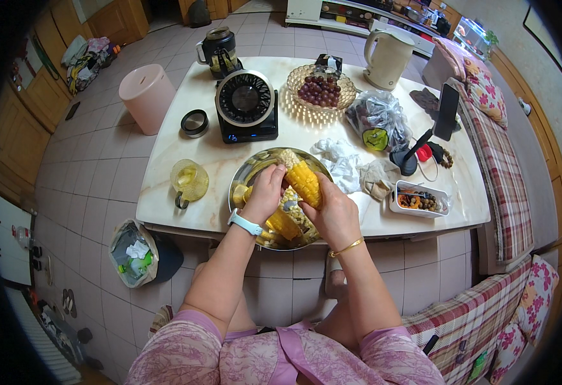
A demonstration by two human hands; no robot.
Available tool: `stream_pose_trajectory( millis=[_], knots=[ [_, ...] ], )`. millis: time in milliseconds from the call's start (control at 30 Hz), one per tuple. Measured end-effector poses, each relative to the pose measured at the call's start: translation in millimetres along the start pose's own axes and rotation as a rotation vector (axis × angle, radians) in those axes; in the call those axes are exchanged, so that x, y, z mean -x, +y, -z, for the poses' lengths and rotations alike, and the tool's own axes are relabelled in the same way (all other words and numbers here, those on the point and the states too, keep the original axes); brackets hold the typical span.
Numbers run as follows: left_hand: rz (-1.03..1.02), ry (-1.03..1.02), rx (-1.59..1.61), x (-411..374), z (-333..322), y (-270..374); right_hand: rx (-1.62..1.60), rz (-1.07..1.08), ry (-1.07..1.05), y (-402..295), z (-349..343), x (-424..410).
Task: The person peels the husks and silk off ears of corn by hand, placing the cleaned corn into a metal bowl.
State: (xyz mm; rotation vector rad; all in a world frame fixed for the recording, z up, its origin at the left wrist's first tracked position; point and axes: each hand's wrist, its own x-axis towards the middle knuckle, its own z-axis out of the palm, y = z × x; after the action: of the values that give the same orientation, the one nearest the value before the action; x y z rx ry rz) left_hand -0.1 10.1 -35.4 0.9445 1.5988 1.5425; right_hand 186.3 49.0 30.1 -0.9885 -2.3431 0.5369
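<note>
A partly stripped corn cob (304, 183) is held tilted above a metal bowl (238, 166), its bare pale end pointing up and away. My right hand (334, 207) is closed round the lower yellow part. My left hand (267, 190) has its fingertips at the cob's left side, near the border between bare cob and kernels; the fingers' undersides are hidden. In the bowl, another yellow corn cob (283, 225) lies beneath my hands, beside loose kernels (294, 204).
Left of the bowl stands a glass mug (189, 180); behind are a black appliance (247, 110) and a grape bowl (321, 89). Crumpled tissues (341, 161), a phone stand (408, 161) and a white box (418, 199) lie right. A bin (139, 255) stands below the table's left edge.
</note>
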Motion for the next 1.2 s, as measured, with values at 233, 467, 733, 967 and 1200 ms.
stream_pose_trajectory(
  millis=[233,467,733,967,1200],
  knots=[
    [0.103,-0.008,0.188,3,-5,13,-0.015,-0.06,-0.011,-3,4,-2],
    [0.11,-0.027,0.161,3,-5,15,0.014,-0.017,0.014,-1,1,-2],
    [0.081,0.014,0.037,2,-5,11,0.063,0.013,0.014,0,-3,-1],
    [0.007,0.049,-0.061,-3,-4,-6,0.08,0.019,0.02,-1,-6,0],
    [0.059,0.052,0.053,0,-7,6,0.058,0.014,0.032,-1,-4,-2]
  ],
)
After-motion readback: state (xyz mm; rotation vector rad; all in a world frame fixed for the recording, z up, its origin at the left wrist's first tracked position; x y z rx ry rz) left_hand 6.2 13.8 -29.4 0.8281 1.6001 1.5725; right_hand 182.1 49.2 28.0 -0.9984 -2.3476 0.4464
